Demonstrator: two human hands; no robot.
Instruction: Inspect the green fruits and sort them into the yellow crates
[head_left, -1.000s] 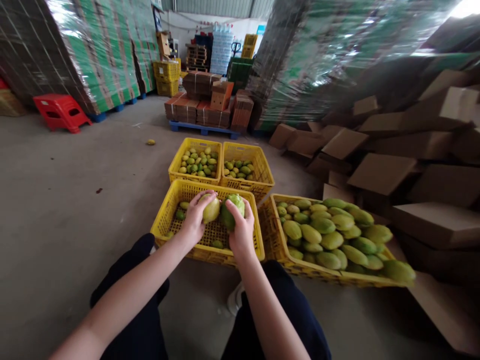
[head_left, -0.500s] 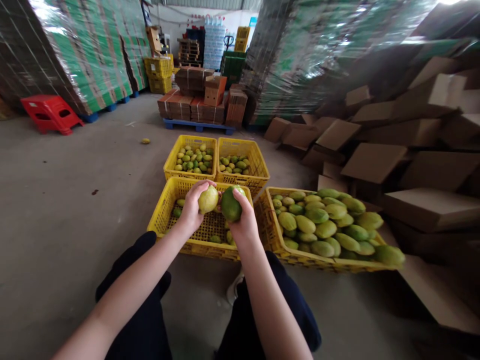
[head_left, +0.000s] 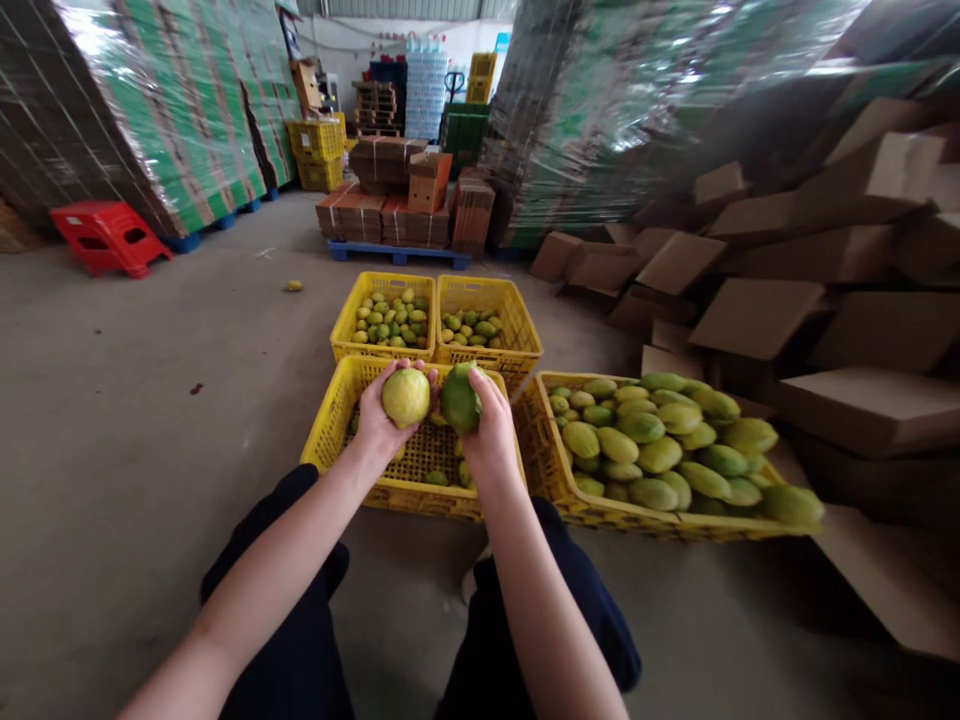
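My left hand is wrapped round a yellow papaya, its rounded end facing me. Beside it, my right hand grips a darker green papaya, thumb on top. Both fruits are held close together over a yellow plastic crate with a slotted floor, where several loose papayas lie. Part of that crate is hidden behind my hands and forearms. Close on the right stands another yellow crate, heaped above its rim with larger green-yellow papayas.
Two yellow crates with fruit stand just beyond. Cardboard boxes pile up at the right. A red stool and one loose fruit are on the floor to the left. Flattened cartons sit on a blue pallet farther back.
My left hand has shifted slightly left and rolled more palm-up, turning the yellow papaya's end towards me. The green papaya has tilted slightly in my right hand.
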